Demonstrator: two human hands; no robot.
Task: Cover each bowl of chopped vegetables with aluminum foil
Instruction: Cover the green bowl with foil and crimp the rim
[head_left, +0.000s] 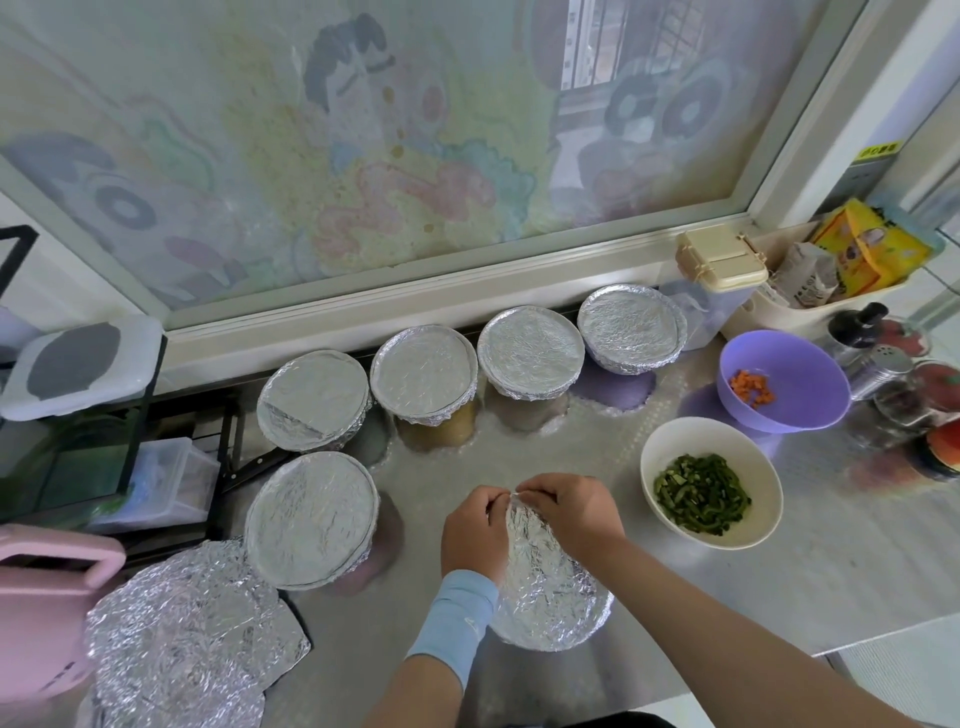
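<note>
Now the foil-wrapped bowl (550, 597) sits on the metal table (519, 452), near and about centre. Both hands meet at its far rim. The left hand (475, 530) and the right hand (574, 512) have their fingers (537, 489) curled, pinching a raised fold of the foil between them. The hands hide that far rim, and the left forearm, in a light blue sleeve (452, 618), crosses in front of the bowl's left side.

Just right of the hands stands an uncovered white bowl (711, 491) of chopped green vegetables. Farther right is an uncovered purple bowl (784, 382) holding a small heap of diced carrot. Along the far edge, below the window sill, a row of four foil-covered bowls (423, 376) runs from left to right. A fifth covered bowl (311, 519) stands nearer, left of the hands. Crumpled foil sheets (182, 660) lie at the near left corner, touching a pink object (36, 597) at the frame's edge.

At the far right stand a clear container with a beige lid (719, 257), a white basket of packets (831, 270) and a metal shaker (878, 369). A dark-handled knife (260, 464) pokes out between the left covered bowls.
</note>
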